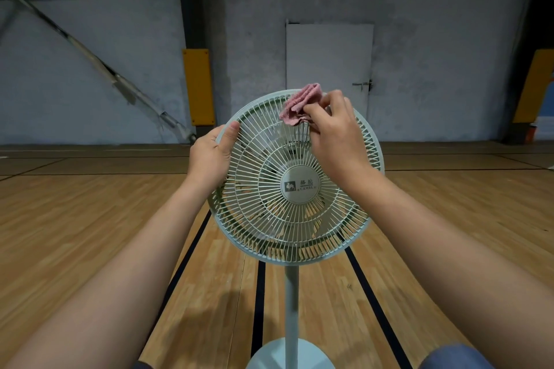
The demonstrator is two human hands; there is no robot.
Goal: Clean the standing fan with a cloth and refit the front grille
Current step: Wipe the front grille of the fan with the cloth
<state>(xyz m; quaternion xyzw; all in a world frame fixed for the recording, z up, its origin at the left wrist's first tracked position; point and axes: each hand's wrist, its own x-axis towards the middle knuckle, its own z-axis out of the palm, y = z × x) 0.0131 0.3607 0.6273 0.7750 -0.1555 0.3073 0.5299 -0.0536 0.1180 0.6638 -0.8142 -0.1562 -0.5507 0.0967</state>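
A folded pink cloth (299, 106) is pinched in the curled fingers of the right hand (332, 135) and is pressed against the upper part of the front grille (269, 198), near its top edge. The left hand (211, 154) is clamped on the grille's upper left rim, with the thumb laid across the front bars and the other fingers hidden behind the rim. The two hands are held apart, one at each side of the grille's upper half, and both bare forearms are stretched in from the lower corners of the view.

The grille is seated on the head of a pale green standing fan (292, 293). A round grey badge (301, 184) is set at its centre, and blades are dimly seen through the bars. The head is carried on a slim upright pole above a round base (269, 353) at the bottom edge of the view.

The fan is stood on a wooden sports floor (75, 219) marked with black lines. Behind it, a grey wall (434, 39) is seen with a white door (329, 57) and yellow padded columns (199, 87).
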